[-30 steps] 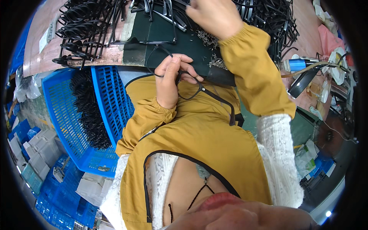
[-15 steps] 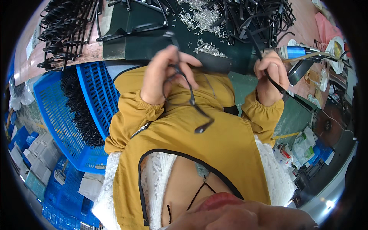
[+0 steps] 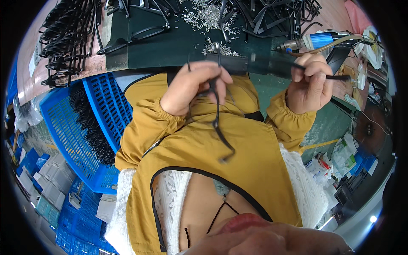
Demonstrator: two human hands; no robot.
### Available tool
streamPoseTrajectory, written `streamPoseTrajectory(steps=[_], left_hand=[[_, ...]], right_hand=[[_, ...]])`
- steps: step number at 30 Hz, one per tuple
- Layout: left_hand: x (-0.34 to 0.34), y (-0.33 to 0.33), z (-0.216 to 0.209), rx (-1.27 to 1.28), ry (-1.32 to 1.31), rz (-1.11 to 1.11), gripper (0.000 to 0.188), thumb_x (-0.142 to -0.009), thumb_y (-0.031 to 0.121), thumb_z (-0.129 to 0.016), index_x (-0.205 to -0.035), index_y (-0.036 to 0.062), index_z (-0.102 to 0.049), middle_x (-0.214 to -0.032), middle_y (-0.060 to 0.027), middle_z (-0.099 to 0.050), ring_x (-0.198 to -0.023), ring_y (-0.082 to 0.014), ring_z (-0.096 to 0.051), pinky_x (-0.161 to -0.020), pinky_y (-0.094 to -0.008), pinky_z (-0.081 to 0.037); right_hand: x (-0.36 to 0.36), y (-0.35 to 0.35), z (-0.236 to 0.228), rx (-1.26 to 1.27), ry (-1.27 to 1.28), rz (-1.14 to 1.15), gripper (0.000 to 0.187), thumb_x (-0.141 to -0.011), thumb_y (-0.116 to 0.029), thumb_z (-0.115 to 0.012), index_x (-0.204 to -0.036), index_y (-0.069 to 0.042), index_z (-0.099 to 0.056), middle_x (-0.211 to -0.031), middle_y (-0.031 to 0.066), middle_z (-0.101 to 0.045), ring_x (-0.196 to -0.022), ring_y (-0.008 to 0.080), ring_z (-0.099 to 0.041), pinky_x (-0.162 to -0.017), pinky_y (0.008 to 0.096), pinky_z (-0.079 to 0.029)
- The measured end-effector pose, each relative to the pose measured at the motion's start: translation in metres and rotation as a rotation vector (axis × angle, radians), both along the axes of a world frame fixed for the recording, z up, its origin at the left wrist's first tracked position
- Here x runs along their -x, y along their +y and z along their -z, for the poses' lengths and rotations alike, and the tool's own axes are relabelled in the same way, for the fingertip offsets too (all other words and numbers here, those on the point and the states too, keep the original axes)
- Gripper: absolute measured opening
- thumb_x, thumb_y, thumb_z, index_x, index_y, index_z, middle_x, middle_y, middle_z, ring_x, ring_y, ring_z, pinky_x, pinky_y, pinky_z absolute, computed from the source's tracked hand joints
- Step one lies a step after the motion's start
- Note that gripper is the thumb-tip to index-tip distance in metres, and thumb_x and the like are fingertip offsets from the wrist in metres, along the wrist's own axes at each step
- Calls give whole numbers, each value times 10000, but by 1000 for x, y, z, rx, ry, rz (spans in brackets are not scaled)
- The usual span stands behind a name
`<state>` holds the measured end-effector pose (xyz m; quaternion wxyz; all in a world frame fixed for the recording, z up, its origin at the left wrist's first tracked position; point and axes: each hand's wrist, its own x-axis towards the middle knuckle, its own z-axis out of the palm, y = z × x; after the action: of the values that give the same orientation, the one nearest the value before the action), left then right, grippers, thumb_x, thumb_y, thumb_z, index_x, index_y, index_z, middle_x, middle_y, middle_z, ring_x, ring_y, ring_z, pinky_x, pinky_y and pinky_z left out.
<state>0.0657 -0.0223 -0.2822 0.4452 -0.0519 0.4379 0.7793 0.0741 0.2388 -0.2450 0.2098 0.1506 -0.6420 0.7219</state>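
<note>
My left hand (image 3: 192, 87) is closed round a black eyeglass frame (image 3: 216, 111), held in front of the apron. One end of the frame hangs down toward my chest, slightly blurred; a silvery tip shows above the fingers. To the right, my right hand (image 3: 313, 87) pinches a black glasses temple (image 3: 338, 77), which lies nearly level across the fingers. Its left part is smeared by motion. Small silvery metal pieces (image 3: 208, 19) are scattered on the dark work mat (image 3: 178, 44), beyond my left hand.
A blue-bodied power screwdriver (image 3: 319, 41) lies beyond my right hand. Loose black temples (image 3: 272, 19) pile up at the far right of the mat. Finished-looking black frames (image 3: 68, 34) stand in a row at far left. A blue basket (image 3: 68, 131) beside me holds many black parts.
My right hand has turned, swinging the temple from a steep slant to nearly level. My left hand has shifted slightly right with the frame. The view has moved a little.
</note>
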Motion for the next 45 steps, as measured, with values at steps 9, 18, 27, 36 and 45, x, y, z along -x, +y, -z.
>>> streamPoseTrajectory(steps=[9,18,27,36,45], left_hand=[[62,16,-19,80,316,-207,298,-984,172,-507,-866,-16,-705,-1002,-122,-763,-861,-141,-674,-824,-270,-526],[-19,12,2,-34,-349,-8,371,-1017,171,-494,-1295,-30,-635,-768,-106,-684,-691,-233,-722,-669,-308,-607],[-17,17,-1,-39,-308,-22,405,-1004,132,-483,-1347,-52,-597,-757,-100,-663,-642,-227,-712,-640,-312,-602],[-9,15,-14,6,-316,-12,382,-998,127,-475,-1292,-59,-633,-733,-111,-664,-604,-241,-713,-557,-298,-584],[14,27,-18,0,95,-54,621,-1023,191,-498,-1584,-10,-322,-979,-142,-672,-681,-227,-713,-623,-302,-571]], right_hand=[[-9,-20,22,-345,-263,155,125,-1015,-32,-583,-967,52,-661,-932,98,-646,-754,154,-590,-711,298,-497],[-5,-38,59,-284,-376,-104,98,-972,68,-610,-1067,68,-585,-1073,145,-617,-932,170,-652,-797,279,-581],[7,-48,54,-292,-363,-128,84,-968,51,-633,-1045,77,-612,-1020,125,-662,-813,135,-665,-715,246,-574],[13,-48,53,-518,-200,-90,69,-900,15,-658,-964,28,-678,-934,123,-658,-730,217,-654,-634,312,-552],[40,47,23,-200,65,837,240,-1057,-151,-502,-1190,26,-595,-1001,121,-640,-937,200,-617,-811,327,-523]])
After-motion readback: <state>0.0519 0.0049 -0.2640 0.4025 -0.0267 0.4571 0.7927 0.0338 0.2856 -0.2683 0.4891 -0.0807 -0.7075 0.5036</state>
